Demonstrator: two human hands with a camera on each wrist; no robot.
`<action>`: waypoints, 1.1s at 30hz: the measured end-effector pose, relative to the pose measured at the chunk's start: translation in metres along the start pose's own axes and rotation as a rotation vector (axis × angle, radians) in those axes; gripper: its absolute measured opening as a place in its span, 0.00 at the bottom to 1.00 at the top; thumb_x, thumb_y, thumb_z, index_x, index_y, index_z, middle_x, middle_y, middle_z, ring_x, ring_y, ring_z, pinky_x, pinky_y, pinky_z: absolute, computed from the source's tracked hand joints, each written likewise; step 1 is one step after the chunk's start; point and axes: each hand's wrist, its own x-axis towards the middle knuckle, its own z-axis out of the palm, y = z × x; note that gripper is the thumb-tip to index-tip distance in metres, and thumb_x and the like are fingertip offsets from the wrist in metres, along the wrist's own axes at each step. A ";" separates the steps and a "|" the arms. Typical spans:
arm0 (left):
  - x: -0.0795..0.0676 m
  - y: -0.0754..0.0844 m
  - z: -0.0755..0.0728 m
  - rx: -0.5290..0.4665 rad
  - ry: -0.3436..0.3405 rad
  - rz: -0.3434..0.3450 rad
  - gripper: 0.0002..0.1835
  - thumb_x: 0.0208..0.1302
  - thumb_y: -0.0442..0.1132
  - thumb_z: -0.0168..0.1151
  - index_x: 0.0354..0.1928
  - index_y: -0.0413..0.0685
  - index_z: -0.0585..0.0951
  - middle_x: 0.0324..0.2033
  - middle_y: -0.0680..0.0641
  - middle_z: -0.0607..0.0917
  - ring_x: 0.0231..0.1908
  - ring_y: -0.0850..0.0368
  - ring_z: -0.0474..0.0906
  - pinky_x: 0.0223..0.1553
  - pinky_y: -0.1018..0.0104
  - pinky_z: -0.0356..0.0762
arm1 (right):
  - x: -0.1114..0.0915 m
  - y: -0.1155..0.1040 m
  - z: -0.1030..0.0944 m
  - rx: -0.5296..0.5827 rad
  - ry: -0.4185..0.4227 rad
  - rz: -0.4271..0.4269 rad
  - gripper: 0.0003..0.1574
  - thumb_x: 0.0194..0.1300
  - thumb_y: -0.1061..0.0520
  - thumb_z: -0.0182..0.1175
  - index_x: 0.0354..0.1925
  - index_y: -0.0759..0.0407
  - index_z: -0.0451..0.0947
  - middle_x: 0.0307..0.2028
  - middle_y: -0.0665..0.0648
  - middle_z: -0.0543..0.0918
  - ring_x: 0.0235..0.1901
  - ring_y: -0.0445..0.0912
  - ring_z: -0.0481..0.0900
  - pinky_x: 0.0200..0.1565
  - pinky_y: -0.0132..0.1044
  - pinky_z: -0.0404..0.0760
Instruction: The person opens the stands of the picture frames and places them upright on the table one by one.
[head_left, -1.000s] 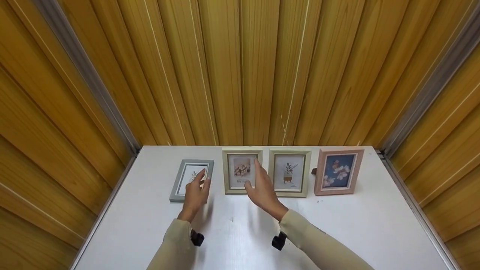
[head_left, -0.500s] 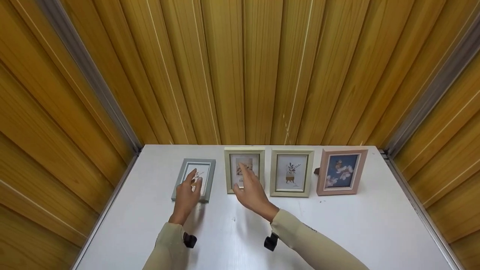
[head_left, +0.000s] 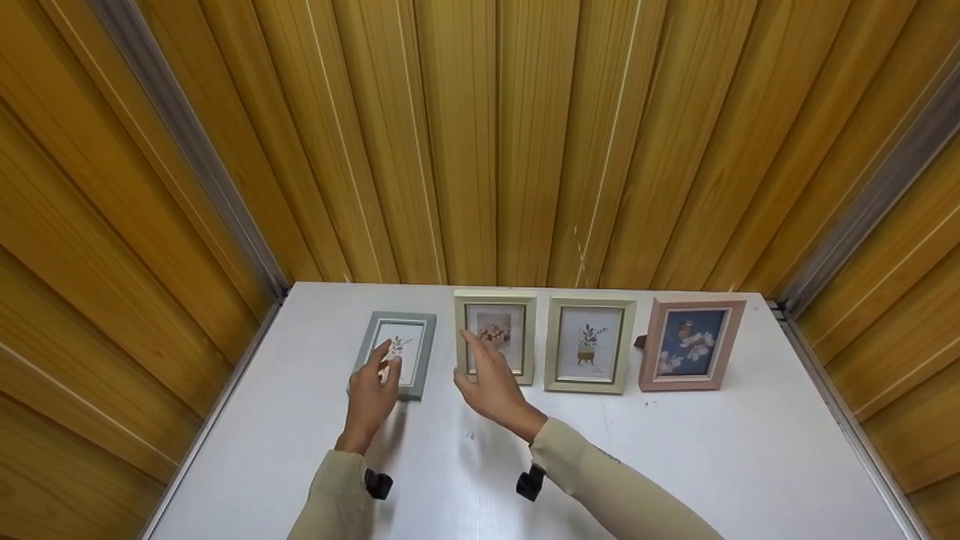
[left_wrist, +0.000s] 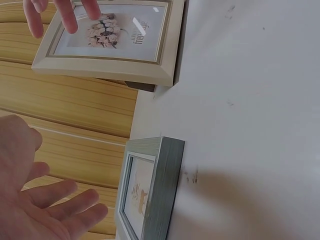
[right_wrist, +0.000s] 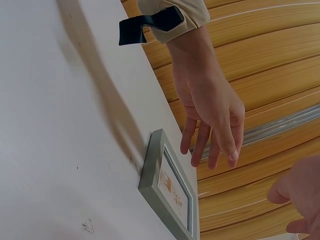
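Note:
A grey-blue picture frame (head_left: 424, 360) lies flat at the left of the white table, its plant print facing up. Just above its front part hovers my left hand (head_left: 371, 396), fingers loosely bent and holding nothing; in the right wrist view that hand (right_wrist: 210, 102) hangs apart from the frame (right_wrist: 156, 192). My right hand (head_left: 493, 388) is held in the air before an upright cream frame (head_left: 528, 330) with a flower print, covering its lower left part. Its fingers are extended and grip nothing. Only its fingertips (left_wrist: 65, 17) show in the left wrist view.
Right of the hands stand a second cream frame (head_left: 591, 352) with a potted-plant print and a pink frame (head_left: 684, 349) with white blossoms on blue. Wood-patterned walls (head_left: 480, 150) enclose the table (head_left: 637, 465) at the back and both sides.
Both hands have moved left: the left one over the grey-blue frame, the right one across the flower-print frame. All the frames shift slightly in view with the head; none is taken hold of.

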 end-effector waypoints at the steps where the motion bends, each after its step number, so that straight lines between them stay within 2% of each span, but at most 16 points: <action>1: 0.000 -0.001 0.000 -0.001 0.006 0.002 0.23 0.75 0.38 0.61 0.69 0.40 0.75 0.60 0.34 0.82 0.55 0.36 0.83 0.53 0.42 0.82 | 0.000 0.000 0.002 0.004 -0.005 -0.001 0.39 0.72 0.59 0.61 0.76 0.61 0.61 0.70 0.67 0.70 0.69 0.64 0.68 0.67 0.58 0.69; 7: -0.002 -0.006 -0.001 0.003 0.027 0.018 0.23 0.75 0.37 0.61 0.67 0.37 0.76 0.60 0.35 0.82 0.50 0.40 0.85 0.47 0.46 0.85 | 0.004 0.000 0.015 0.019 -0.019 0.011 0.39 0.71 0.58 0.62 0.75 0.57 0.63 0.67 0.65 0.73 0.67 0.60 0.71 0.66 0.56 0.72; 11: -0.002 -0.007 -0.002 0.010 0.054 0.018 0.22 0.74 0.37 0.62 0.66 0.36 0.77 0.58 0.33 0.83 0.45 0.41 0.86 0.41 0.49 0.86 | 0.008 0.000 0.025 0.013 -0.023 0.006 0.38 0.71 0.58 0.63 0.75 0.58 0.64 0.66 0.65 0.74 0.66 0.60 0.72 0.65 0.55 0.72; 16: 0.000 -0.009 -0.003 0.031 0.065 -0.001 0.23 0.73 0.38 0.64 0.65 0.37 0.77 0.55 0.32 0.84 0.42 0.40 0.87 0.41 0.47 0.86 | 0.013 0.000 0.037 0.006 -0.032 0.012 0.38 0.71 0.57 0.63 0.74 0.58 0.64 0.67 0.65 0.73 0.67 0.60 0.71 0.66 0.55 0.71; 21: 0.005 -0.011 -0.005 0.073 0.068 -0.034 0.23 0.72 0.38 0.64 0.65 0.37 0.77 0.54 0.32 0.85 0.39 0.43 0.87 0.40 0.49 0.86 | 0.020 0.001 0.048 -0.007 -0.044 0.019 0.37 0.70 0.58 0.63 0.74 0.59 0.65 0.66 0.66 0.74 0.67 0.60 0.72 0.66 0.55 0.72; 27: 0.009 -0.015 -0.010 0.149 0.082 -0.088 0.25 0.72 0.42 0.65 0.65 0.38 0.78 0.53 0.34 0.86 0.35 0.48 0.85 0.33 0.54 0.83 | 0.027 0.001 0.061 -0.003 -0.094 0.033 0.38 0.69 0.58 0.64 0.73 0.62 0.64 0.62 0.68 0.75 0.63 0.61 0.75 0.64 0.54 0.74; 30: 0.011 -0.019 -0.013 0.187 0.096 -0.128 0.26 0.71 0.45 0.65 0.65 0.38 0.78 0.53 0.34 0.86 0.34 0.47 0.85 0.32 0.51 0.82 | 0.031 0.003 0.066 -0.022 -0.102 -0.003 0.38 0.69 0.59 0.64 0.72 0.67 0.65 0.60 0.70 0.76 0.61 0.62 0.76 0.63 0.55 0.74; 33: 0.013 -0.023 -0.015 0.216 0.096 -0.185 0.27 0.71 0.47 0.64 0.65 0.38 0.78 0.54 0.33 0.85 0.40 0.41 0.86 0.38 0.45 0.82 | 0.036 0.006 0.070 -0.046 -0.113 -0.034 0.37 0.68 0.60 0.64 0.70 0.70 0.66 0.58 0.72 0.77 0.60 0.64 0.76 0.62 0.56 0.74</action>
